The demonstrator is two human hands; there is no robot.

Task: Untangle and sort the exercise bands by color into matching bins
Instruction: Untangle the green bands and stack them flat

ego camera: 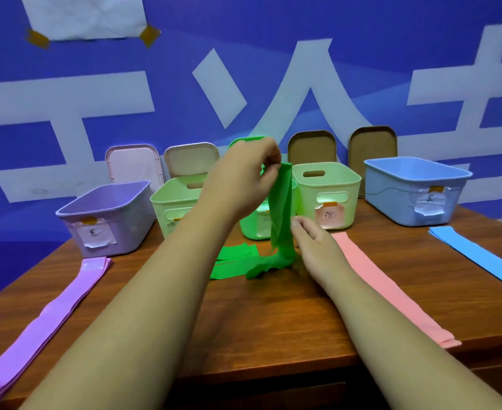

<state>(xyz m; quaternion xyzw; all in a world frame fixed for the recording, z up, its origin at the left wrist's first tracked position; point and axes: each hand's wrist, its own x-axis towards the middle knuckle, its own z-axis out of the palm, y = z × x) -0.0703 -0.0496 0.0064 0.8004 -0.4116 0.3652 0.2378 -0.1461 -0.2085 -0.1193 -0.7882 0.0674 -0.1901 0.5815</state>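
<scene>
While the left hand pinches the top end of the green exercise band between thumb and curled fingertips, the band hangs straight down, its lower end crumpled on the wooden table. Low on the band's right edge sit the right hand's curled fingers; whether they clamp it is unclear.

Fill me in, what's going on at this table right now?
A person is untangling the green band. The left hand pinches its top end up in the air. The right hand grips it lower down, near the table, where the rest of it lies bunched. The purple band, pink band and blue band lie flat on the table in front of the bins.
</scene>
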